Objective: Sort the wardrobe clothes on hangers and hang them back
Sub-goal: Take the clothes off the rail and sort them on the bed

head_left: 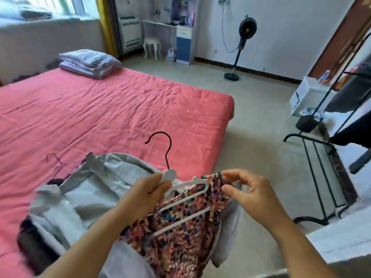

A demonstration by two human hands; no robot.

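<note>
A white plastic hanger with a black hook sits low in the middle of the view, and my left hand grips it near its neck. A multicoloured patterned garment drapes under and over the hanger's bars. My right hand pinches the garment's upper edge beside the hanger's right end. Under them a grey garment lies on the pink bed. Thin wire hangers and a dark garment lie at its left.
A black clothes rack with dark clothes hanging stands on the right. Folded bedding lies at the bed's far end. A standing fan is by the far wall, and a white box sits on the tiled floor.
</note>
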